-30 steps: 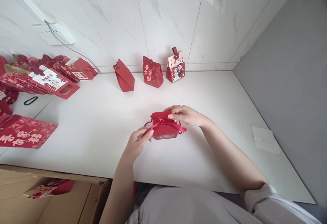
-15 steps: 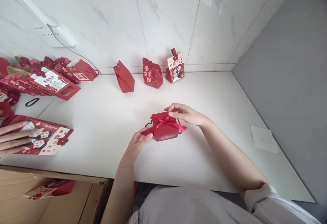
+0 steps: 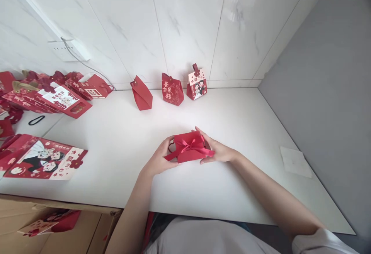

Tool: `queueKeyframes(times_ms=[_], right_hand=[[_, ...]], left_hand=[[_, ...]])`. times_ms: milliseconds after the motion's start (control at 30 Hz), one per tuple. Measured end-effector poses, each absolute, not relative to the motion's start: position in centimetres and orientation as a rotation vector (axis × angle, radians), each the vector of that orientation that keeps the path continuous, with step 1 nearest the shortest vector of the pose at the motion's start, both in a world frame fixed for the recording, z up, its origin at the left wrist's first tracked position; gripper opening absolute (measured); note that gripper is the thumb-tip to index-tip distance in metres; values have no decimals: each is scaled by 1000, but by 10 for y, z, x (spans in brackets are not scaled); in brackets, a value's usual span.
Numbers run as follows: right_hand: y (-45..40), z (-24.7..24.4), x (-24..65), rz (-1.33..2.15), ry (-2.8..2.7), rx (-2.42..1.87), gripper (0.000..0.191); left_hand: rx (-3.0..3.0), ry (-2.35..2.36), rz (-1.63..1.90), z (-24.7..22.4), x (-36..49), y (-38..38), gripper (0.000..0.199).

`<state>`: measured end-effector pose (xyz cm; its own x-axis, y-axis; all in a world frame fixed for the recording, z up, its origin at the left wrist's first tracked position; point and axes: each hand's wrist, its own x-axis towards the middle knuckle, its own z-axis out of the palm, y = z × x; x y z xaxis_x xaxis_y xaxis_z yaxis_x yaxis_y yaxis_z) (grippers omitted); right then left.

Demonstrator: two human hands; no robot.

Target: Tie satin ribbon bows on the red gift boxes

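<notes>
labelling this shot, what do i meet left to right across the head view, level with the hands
Picture-printed box, left hand, ribboned red box, right hand, white paper

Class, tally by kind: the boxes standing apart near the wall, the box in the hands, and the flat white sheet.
Small upright, mostly red paper boxes: 3
Red paper box with ribbon bow: 1
Flat white sheet: 1
Total: 5

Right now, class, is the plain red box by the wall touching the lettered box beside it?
Apart. The head view shows white tabletop between the plain red box and the lettered box.
</notes>
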<state>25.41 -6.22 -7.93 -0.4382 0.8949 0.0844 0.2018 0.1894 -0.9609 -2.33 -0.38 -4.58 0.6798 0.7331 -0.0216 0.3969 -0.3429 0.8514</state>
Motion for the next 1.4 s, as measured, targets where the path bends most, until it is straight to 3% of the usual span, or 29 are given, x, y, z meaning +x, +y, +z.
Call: queueKeyframes(times_ms=[133, 233, 367, 533, 700, 900, 1067, 1400], right_hand=[[-65, -80, 246, 987, -1740, -1100, 100], [-64, -80, 241, 893, -1641, -1094, 99], [-58, -77, 241, 1141, -1450, -1014, 94], [-44, -65, 234, 1294, -1137, -935, 60], [-38, -74, 229, 1125, -1081, -976, 81], [-31, -92, 232, 1177, -1039, -969, 61], [-25, -100, 232, 1205, -994, -966, 55], [-25, -99, 237, 1223, -1027, -978, 76]], left_hand=[[2210, 856, 604, -41, -12, -4, 76], [2300, 805, 703, -43, -9, 2, 76], [2110, 740, 648, -48, -6, 22, 86], [1583, 695, 572, -50, 19, 48, 74], [1523, 665, 682, -57, 37, 49, 70], [1576, 855, 758, -79, 36, 54, 65], [1589, 984, 776, -88, 37, 63, 58], [1596, 911, 729, -91, 32, 68, 55]])
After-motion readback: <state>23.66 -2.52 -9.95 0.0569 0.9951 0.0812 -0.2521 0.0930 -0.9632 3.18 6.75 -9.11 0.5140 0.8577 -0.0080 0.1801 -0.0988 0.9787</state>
